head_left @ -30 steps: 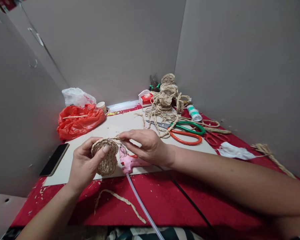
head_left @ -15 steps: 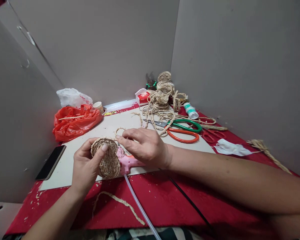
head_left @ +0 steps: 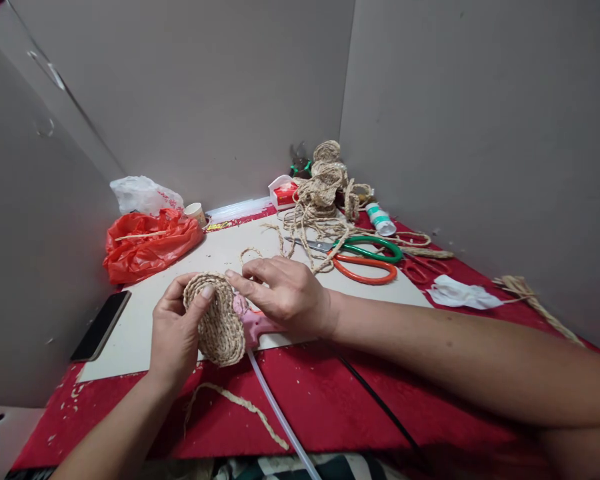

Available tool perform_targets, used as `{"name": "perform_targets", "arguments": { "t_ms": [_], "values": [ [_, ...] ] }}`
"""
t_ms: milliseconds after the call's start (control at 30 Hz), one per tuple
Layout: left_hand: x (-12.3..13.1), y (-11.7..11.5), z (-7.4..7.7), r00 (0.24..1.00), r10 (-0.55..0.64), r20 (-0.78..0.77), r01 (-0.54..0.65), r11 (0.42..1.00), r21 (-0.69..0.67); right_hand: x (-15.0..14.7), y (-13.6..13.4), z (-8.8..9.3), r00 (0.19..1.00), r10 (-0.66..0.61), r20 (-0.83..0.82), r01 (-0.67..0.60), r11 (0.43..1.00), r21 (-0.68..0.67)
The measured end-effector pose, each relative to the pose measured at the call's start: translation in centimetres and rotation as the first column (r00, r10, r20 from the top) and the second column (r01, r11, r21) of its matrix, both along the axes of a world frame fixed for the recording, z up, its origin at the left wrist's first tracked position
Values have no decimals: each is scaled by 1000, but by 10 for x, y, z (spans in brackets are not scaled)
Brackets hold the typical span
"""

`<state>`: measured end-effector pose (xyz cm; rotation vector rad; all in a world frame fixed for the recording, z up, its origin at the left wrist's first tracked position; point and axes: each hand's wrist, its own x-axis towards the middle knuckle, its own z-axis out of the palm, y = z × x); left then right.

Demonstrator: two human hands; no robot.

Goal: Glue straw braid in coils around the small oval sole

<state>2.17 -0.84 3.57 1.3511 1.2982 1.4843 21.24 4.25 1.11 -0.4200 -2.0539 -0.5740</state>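
Note:
My left hand [head_left: 175, 333] grips a coiled disc of braided straw rope [head_left: 217, 320], thumb pressed on its upper face. My right hand [head_left: 285, 293] pinches the loose end of the same braid at the disc's top edge; a small loop of rope [head_left: 250, 253] curls behind the fingers. Under the hands a pink glue gun [head_left: 255, 323] lies on the white board [head_left: 220, 257], with a clear glue stick [head_left: 280, 417] trailing toward me.
Green and orange scissors [head_left: 367, 260] and a tangle of straw rope [head_left: 323, 193] lie at the back right. A red plastic bag [head_left: 147, 243], a phone [head_left: 101, 325], a loose braid piece [head_left: 240, 403], a white tube [head_left: 380, 219] and tissue [head_left: 460, 295] sit on the red cloth.
My left hand has tipped the straw disc so more of its face shows. My right hand slid slightly left along its rim, and the rope's free loop has sprung up behind it.

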Motion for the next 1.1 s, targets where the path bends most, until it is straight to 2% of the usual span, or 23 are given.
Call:
{"name": "perform_targets", "arguments": {
  "t_ms": [200, 333, 467, 633, 767, 833, 933, 1033, 1100],
  "values": [
    [0, 3, -3, 997, 19, -80, -16, 999, 42, 0, 0, 0, 996, -71, 49, 72, 997, -4],
    [-1, 4, -6, 999, -33, -35, 34, 999, 31, 0, -2, 1, 996, -80, 48, 80, 997, -11],
    [0, 2, -5, 998, -43, -38, 44, 999, 32, -1, -4, 1, 992, -83, 99, 92, 992, -85],
    [2, 1, -7, 990, 12, -141, 0, 996, 85, -3, -7, 0, 993, -72, 99, 85, 987, -139],
    [-1, 3, -10, 983, 3, -183, 11, 997, 79, -4, -10, 1, 992, -66, 104, 86, 975, -206],
    [-2, 3, -9, 983, 8, -183, 9, 996, 93, -7, -11, 1, 998, -47, 43, 58, 957, -283],
    [-2, 4, -7, 983, 47, -177, -22, 990, 137, -11, -14, 0, 995, 20, -93, -55, 918, -393],
    [-2, 3, -6, 982, 77, -173, -49, 986, 161, -14, -15, -1, 978, 75, -193, -153, 891, -427],
    [-2, 3, -5, 983, 82, -164, -55, 984, 167, -15, -16, -1, 972, 82, -218, -168, 896, -411]
  ]
}}
